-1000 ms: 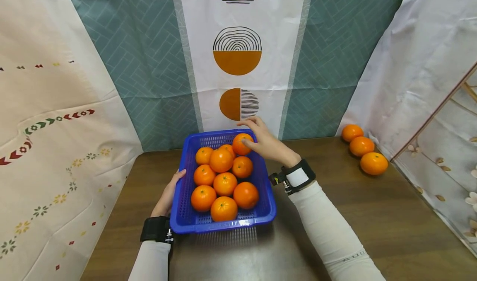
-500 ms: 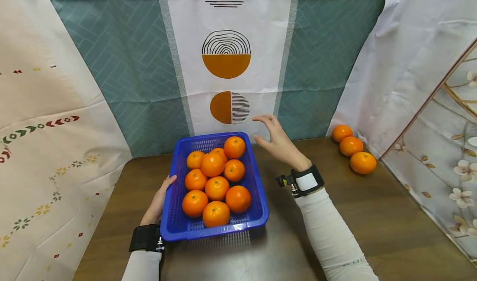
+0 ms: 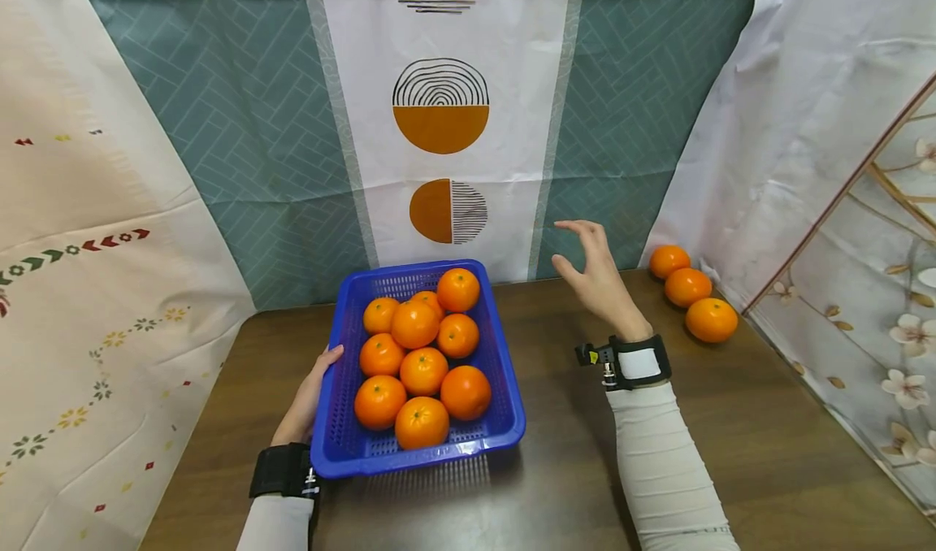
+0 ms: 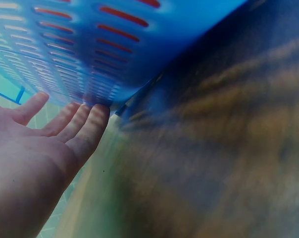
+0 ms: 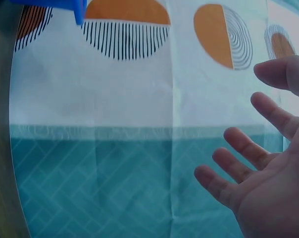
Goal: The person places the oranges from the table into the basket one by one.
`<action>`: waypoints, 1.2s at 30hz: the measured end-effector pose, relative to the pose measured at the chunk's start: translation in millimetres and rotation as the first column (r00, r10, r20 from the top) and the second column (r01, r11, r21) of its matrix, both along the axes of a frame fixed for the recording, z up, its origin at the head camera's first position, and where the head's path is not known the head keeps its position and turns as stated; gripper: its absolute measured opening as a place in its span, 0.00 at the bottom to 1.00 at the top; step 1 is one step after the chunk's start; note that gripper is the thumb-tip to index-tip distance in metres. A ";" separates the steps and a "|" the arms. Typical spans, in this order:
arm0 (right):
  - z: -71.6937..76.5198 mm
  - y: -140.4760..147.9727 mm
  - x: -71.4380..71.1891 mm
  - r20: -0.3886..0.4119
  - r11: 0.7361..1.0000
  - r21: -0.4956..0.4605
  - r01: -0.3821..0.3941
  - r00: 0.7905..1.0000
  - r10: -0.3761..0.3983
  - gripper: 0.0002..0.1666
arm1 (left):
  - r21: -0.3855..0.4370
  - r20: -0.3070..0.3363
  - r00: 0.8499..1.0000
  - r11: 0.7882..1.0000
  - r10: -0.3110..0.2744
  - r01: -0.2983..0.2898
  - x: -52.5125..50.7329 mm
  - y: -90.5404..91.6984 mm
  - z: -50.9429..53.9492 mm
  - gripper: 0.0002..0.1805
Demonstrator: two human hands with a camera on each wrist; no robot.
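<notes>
A blue plastic basket (image 3: 424,457) holds several oranges (image 3: 424,371), one of them lying on top of the others. My left hand (image 3: 301,409) is at the basket's left side, thumb by the rim. In the left wrist view its fingers (image 4: 88,131) are stretched out against the slotted wall, low down. My right hand (image 3: 598,281) hovers over the table between the basket and the loose oranges, thumb and fingers spread apart and holding nothing. The right wrist view shows its bare palm (image 5: 268,198) and parted fingers.
Three loose oranges (image 3: 712,320) lie in a row at the table's back right, by the floral cloth (image 3: 863,323). A patterned curtain (image 3: 512,128) hangs behind the brown wooden table (image 3: 570,470). Pale cloth (image 3: 110,291) borders the left side.
My right hand has let go of the orange at the basket's back right corner and moved right, toward the loose oranges. The left hand stays at the basket. The head view has shifted slightly.
</notes>
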State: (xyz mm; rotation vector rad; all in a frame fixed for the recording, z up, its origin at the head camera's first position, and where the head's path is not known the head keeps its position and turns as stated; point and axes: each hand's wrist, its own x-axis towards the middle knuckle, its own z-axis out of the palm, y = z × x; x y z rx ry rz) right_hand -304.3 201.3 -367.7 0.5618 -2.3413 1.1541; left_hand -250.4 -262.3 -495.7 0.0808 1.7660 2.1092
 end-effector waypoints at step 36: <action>-33.8 123.7 7.6 0.164 0.828 -0.132 0.545 0.836 -0.524 0.34 | 0.011 -0.008 1.000 1.000 0.005 -0.005 11.7 -11.8 11.0 0.38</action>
